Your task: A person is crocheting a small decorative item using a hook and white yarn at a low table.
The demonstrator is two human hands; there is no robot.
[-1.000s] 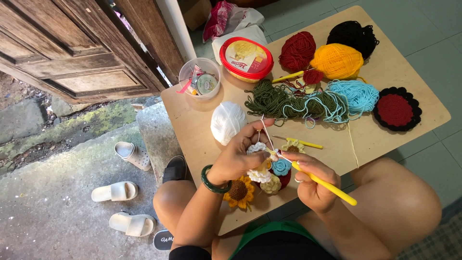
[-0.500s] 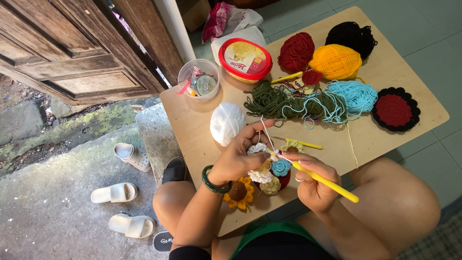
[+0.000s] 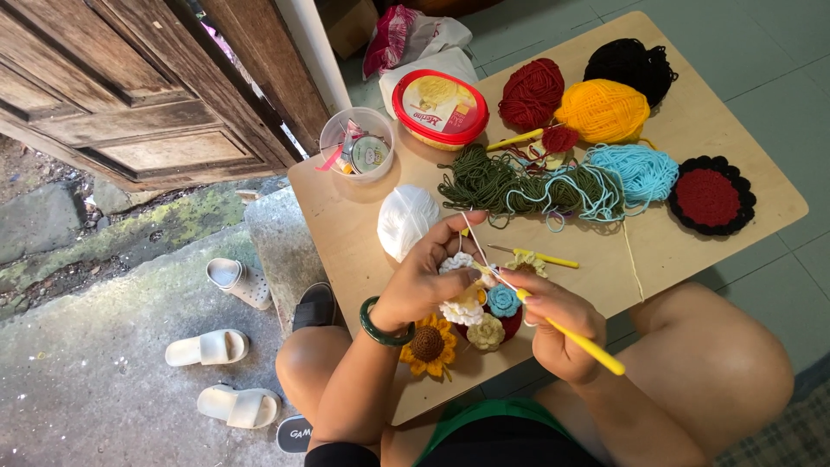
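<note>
2 hands [image 3: 432, 281] work fuzzy, seemingly white yarn with a slim yellow hook [image 3: 571, 333].

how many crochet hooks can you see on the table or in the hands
3: a yellow-handled hook in the right hand, a second hook lying on the table beside it, a third hook by the red yarn ball. Others may hide under yarn.
</note>
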